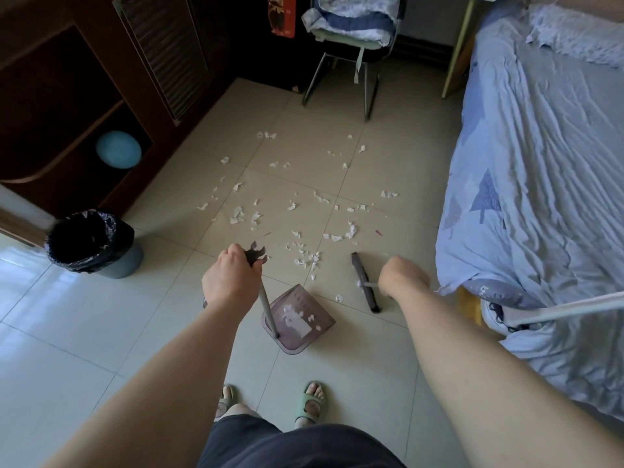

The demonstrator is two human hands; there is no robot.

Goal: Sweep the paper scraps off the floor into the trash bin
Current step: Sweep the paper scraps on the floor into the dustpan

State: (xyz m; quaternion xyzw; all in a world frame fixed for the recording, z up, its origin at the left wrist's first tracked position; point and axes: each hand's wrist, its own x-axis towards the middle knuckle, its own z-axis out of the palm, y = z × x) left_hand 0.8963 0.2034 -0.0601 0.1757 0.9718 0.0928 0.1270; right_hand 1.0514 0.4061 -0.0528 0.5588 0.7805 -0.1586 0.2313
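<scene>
White paper scraps lie scattered over the beige tiled floor, several of them far out toward the chair. My left hand grips the top of the long dustpan handle. The purple dustpan rests on the floor before my feet with some scraps inside. My right hand grips the broom handle; the dark broom head sits on the floor just right of the dustpan. A grey trash bin lined with a black bag stands at the left.
A bed with a blue sheet fills the right side. A chair piled with bedding stands at the far end. A dark wooden cabinet with a blue ball lines the left wall. My sandalled feet are at the bottom.
</scene>
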